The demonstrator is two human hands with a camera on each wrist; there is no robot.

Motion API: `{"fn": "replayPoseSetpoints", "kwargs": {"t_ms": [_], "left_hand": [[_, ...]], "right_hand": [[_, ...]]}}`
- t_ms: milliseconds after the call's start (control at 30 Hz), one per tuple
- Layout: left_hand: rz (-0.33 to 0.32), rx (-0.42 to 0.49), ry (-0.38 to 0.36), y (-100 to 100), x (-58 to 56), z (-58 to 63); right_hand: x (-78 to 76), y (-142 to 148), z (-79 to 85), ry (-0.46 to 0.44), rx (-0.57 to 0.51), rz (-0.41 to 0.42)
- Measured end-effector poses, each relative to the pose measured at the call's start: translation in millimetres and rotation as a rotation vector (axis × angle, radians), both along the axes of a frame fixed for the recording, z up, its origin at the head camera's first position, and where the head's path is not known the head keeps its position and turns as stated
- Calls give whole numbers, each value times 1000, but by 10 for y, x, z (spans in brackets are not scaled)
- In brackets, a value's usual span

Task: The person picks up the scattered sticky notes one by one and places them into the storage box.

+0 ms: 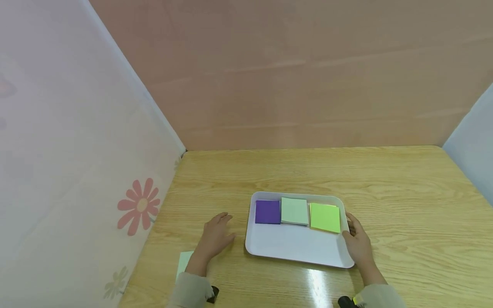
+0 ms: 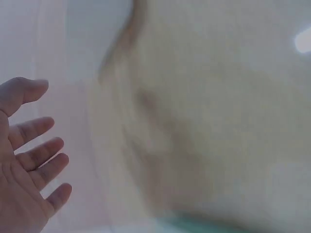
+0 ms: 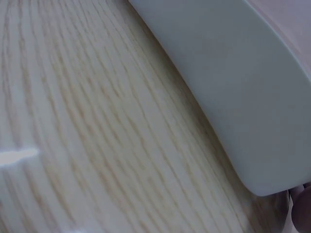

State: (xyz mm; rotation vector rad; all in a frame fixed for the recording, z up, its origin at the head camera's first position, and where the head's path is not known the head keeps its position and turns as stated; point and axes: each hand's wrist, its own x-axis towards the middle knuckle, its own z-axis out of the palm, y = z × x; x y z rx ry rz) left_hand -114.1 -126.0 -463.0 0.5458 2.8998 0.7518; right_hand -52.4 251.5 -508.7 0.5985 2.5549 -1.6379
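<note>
A white rectangular tray [image 1: 292, 246] sits on the wooden table, its side wall [image 3: 228, 92] large in the right wrist view. Along its far half lie a purple square stack of paper [image 1: 267, 212], a pale green one [image 1: 294, 211] and a bright yellow-green one [image 1: 325, 217]. My right hand [image 1: 358, 244] holds the tray's right edge, thumb at the rim and fingers outside. To the left of the tray, touching nothing, is my left hand [image 1: 214, 237], its fingers spread and relaxed. In the left wrist view the left hand [image 2: 29, 155] also shows empty.
A pale green paper [image 1: 184, 262] lies partly under the left forearm. The wooden table [image 1: 416, 205] meets a flower-patterned wall sheet [image 1: 88, 171] on the left and a brownish backdrop [image 1: 292, 85] at the back.
</note>
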Motion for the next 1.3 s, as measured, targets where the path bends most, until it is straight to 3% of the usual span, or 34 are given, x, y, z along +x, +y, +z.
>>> {"fn": "replayPoseSetpoints", "kwargs": {"t_ms": [233,400,567,900,1300], "left_hand": [[246,24,-67,-437,330,-169],[381,-12,-135,-516,569,-290],[494,-15,-161,-526,722,-364],[657,-66,-208,-541,820,-371],[671,-91,-180,-509,790,-374]], "right_hand": [[10,17,-6,-6,-24,-21],[44,11,-33,-13,-36,-14],[64,3,-61,-7,-45,-7],[43,2,-55,19,-33,-9],[14,5,-25,13,-31,-1]]}}
